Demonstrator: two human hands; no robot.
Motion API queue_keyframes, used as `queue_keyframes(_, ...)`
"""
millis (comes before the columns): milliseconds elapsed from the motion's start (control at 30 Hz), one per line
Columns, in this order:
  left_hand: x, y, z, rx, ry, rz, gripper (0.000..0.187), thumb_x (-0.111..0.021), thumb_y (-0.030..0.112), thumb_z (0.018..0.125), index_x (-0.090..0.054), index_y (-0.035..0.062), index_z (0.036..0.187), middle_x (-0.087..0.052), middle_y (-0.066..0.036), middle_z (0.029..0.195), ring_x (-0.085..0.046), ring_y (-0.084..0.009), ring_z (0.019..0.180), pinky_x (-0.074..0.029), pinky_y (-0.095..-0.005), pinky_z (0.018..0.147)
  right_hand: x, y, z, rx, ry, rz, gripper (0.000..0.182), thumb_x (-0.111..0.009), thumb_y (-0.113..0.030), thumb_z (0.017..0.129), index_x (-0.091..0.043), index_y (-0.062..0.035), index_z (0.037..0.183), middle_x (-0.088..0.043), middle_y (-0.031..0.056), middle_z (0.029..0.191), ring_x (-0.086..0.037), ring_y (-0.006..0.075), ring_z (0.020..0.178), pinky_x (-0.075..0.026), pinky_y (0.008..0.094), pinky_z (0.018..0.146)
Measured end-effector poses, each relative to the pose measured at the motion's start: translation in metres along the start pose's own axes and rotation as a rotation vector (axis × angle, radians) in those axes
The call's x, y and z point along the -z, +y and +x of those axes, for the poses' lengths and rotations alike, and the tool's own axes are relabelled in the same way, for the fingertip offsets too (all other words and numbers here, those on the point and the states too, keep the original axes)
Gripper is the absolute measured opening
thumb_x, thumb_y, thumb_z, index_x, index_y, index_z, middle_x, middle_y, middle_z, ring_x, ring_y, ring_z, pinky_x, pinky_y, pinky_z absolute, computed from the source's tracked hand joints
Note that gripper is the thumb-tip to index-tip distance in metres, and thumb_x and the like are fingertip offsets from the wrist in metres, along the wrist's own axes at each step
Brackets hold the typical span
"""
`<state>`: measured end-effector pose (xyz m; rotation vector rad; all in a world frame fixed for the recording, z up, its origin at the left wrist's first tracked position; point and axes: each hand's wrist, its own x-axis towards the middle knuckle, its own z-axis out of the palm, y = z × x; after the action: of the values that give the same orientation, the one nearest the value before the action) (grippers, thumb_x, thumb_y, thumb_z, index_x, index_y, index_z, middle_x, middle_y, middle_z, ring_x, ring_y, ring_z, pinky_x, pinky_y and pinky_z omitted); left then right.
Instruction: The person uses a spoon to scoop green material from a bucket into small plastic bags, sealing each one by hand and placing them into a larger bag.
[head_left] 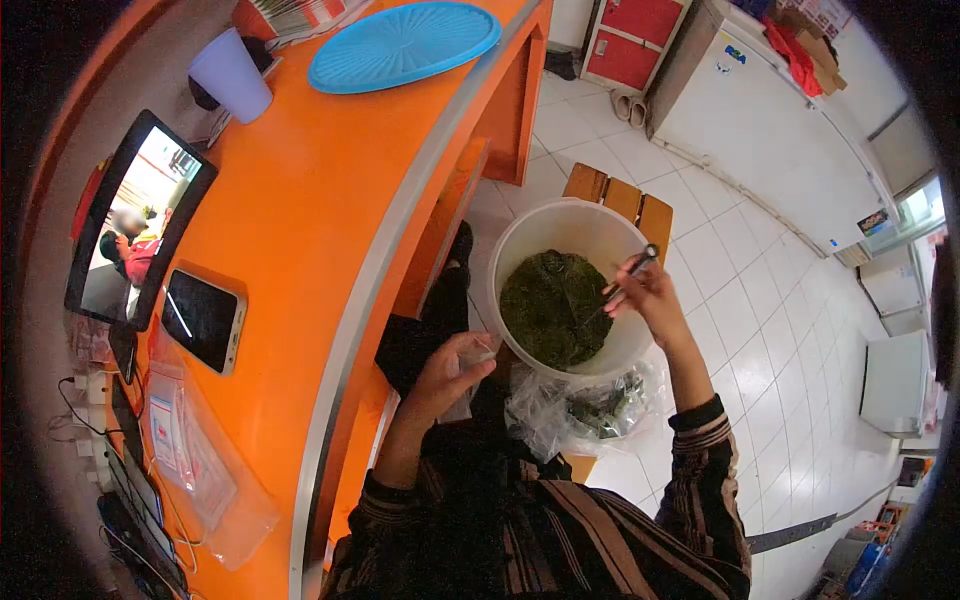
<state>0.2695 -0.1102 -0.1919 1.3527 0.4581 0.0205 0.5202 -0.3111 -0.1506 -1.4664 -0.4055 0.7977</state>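
Note:
In front of me stands a large white bucket [508, 225] holding a dark green, chopped-looking mass [550, 310]. My right hand [648, 295] is closed around the dark handle of a long utensil [640, 262] over the bucket's right side. The utensil's lower end points down into the green mass, so its shape is hidden. To the left of the bucket, my left hand [440, 380] grips a small clear plastic bag [474, 356], its mouth facing the bucket. Below the bucket lies a larger clear plastic bag [625, 400] with dark green contents.
An orange counter [330, 200] runs along my left, bearing a blue lid [405, 45], a pale cup [232, 78], a tablet [140, 220], a phone [203, 318] and plastic packets [205, 470]. A wooden slatted stool [622, 198] is under the bucket. A white chest freezer [770, 120] stands beyond.

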Motion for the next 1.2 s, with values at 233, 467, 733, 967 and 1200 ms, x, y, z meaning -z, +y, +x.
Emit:
queue_keyframes(233,-0.022,0.008,0.017,-0.318,0.109,0.198,0.058,-0.075,0.025,0.077,-0.048,0.0025,0.123,-0.056,-0.013,0.11,-0.054,-0.0219,0.103,-0.043,-0.0358,0.09,0.038,0.0,-0.008,0.199,0.289,0.117,0.017,-0.056,-0.015,0.091,-0.047,-0.0027,0.098,-0.062,0.0134,0.081,-0.064,0.0204,0.062,-0.052,0.0272,0.054)
queue_keyframes(467,-0.066,0.061,0.033,-0.533,0.205,0.667,0.067,-0.078,0.03,0.07,-0.047,0.0034,0.124,-0.055,-0.013,0.103,-0.057,-0.0276,0.097,-0.048,-0.0382,0.081,0.043,-0.007,-0.016,0.252,0.412,0.274,0.014,-0.056,-0.014,0.091,-0.048,-0.0033,0.097,-0.063,0.0148,0.077,-0.062,0.0198,0.06,-0.05,0.0273,0.054)
queue_keyframes(733,-0.101,0.068,0.067,-0.555,0.187,0.709,0.06,-0.078,0.024,0.068,-0.048,0.0056,0.117,-0.055,-0.015,0.102,-0.057,-0.0334,0.099,-0.046,-0.0406,0.084,0.012,-0.046,-0.045,0.563,0.556,0.083,0.013,-0.054,-0.008,0.091,-0.045,-0.0017,0.097,-0.062,0.0147,0.077,-0.062,0.0189,0.059,-0.05,0.0281,0.051)
queue_keyframes(967,-0.109,0.053,0.087,-0.575,0.194,0.62,0.056,-0.078,0.02,0.067,-0.05,0.0048,0.112,-0.056,-0.014,0.103,-0.058,-0.0308,0.096,-0.047,-0.0387,0.083,-0.03,-0.043,-0.075,0.708,0.467,-0.571,0.013,-0.053,0.005,0.087,-0.044,0.005,0.096,-0.061,0.0184,0.087,-0.066,0.0216,0.074,-0.057,0.0287,0.066)
queue_keyframes(1200,-0.108,0.044,0.095,-0.714,0.23,0.572,0.058,-0.077,0.025,0.067,-0.047,0.0051,0.113,-0.055,-0.012,0.103,-0.059,-0.029,0.095,-0.049,-0.0394,0.079,-0.039,-0.046,-0.079,0.878,0.414,-0.574,0.015,-0.053,0.006,0.086,-0.041,0.0043,0.095,-0.061,0.0217,0.087,-0.065,0.0243,0.081,-0.058,0.0309,0.066)
